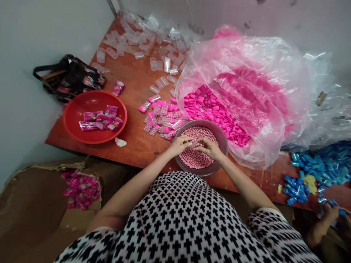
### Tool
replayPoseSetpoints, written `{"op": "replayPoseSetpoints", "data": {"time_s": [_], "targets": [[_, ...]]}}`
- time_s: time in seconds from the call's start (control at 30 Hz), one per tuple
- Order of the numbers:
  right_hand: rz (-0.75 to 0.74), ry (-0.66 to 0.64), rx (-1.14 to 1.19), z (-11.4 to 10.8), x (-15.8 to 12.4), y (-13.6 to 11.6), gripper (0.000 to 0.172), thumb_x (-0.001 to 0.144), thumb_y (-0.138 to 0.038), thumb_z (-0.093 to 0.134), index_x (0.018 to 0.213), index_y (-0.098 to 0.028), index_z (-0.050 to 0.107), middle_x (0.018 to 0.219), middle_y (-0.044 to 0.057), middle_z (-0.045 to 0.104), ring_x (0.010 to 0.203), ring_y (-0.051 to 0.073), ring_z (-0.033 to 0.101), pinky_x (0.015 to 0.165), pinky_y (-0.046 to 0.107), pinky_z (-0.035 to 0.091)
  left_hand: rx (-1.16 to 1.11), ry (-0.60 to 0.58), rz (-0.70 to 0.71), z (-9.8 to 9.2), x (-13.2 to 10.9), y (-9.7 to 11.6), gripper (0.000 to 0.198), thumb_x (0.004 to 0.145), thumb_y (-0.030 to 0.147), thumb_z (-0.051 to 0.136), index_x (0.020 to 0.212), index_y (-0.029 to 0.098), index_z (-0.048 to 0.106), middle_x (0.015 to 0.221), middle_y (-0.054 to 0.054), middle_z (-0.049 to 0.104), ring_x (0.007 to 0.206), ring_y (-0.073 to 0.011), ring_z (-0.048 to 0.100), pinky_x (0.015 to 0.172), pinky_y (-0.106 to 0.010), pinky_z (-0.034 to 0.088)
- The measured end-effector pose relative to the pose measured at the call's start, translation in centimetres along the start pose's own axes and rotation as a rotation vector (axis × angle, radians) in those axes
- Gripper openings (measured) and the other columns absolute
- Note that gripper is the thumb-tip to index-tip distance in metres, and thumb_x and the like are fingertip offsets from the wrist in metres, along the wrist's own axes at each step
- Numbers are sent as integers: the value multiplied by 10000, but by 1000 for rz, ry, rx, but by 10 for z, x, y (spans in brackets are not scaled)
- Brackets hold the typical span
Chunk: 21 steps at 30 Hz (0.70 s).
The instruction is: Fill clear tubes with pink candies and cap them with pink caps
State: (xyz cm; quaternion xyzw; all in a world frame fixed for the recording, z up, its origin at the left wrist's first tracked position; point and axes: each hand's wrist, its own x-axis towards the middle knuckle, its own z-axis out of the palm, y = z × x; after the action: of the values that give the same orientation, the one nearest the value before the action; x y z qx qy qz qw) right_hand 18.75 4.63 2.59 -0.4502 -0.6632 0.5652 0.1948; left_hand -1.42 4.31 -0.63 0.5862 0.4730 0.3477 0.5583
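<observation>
The pink beads lie in a grey bowl right in front of me, near the front edge of the desk. I have both hands above them: my left hand and my right hand come together over the middle of the bowl, fingers curled inward. Between my fingertips is a small pinkish item, too indistinct to make out, and I cannot tell whether either hand is closed on it.

Just beyond the bowl, to its left, is a heap of clear containers filled with beads, with pink tops. To the right of the heap, pink plastic pieces spill from the mouth of a big translucent bag. Empty clear containers lie scattered toward the back of the desk.

Off to my left stands a red bowl holding several pink packets; another packet lies behind it, near a dark patterned handbag. A white scrap sits just beside the red bowl. Below, a cardboard box holds more pink packages. Far to my right are blue pieces, and another person's hand near them.
</observation>
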Motion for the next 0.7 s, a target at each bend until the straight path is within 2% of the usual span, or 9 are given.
{"op": "replayPoseSetpoints", "data": {"time_s": [0.17,0.3,0.4,0.5,0.6,0.7], "targets": [[85,19,87,-2,5,2,299,754,-462,667,845,-220,515,624,-47,548,553,127,568,539,242,456,-37,14,24,-4,8,3,231,754,230,640,963,182,727,936,-51,691,926,-191,622,897,-343,466],[82,17,-70,-23,3,1,352,739,-525,661,765,-203,519,603,-39,541,527,122,545,527,245,447,-65,38,-1,-5,6,2,254,765,240,629,995,180,718,970,-60,683,947,-192,613,933,-362,451],[-11,12,-334,-38,1,-3,362,753,-532,654,873,-194,610,788,35,659,730,177,625,707,309,497,-147,73,-65,-5,4,-2,314,766,293,627,1042,163,702,1021,-78,666,956,-199,613,917,-365,465],[-169,82,-412,-42,3,-11,369,828,-491,592,1071,-215,616,1059,84,665,960,208,622,872,355,475,-204,58,-100,-3,3,-6,365,761,333,631,1078,163,688,1097,-93,650,987,-215,608,898,-371,477],[-293,21,-390,-36,10,-16,323,882,-443,535,1103,-220,609,1045,82,665,954,192,616,862,336,475,-193,32,-93,2,5,-6,354,751,344,644,1051,166,698,1093,-90,661,1016,-230,602,927,-392,460],[-311,-63,-380,-29,16,-18,293,886,-435,529,1031,-197,622,935,78,673,849,176,613,781,308,476,-156,27,-67,3,7,-4,308,741,324,653,1000,168,713,1028,-77,680,1002,-224,606,952,-397,444]]}}
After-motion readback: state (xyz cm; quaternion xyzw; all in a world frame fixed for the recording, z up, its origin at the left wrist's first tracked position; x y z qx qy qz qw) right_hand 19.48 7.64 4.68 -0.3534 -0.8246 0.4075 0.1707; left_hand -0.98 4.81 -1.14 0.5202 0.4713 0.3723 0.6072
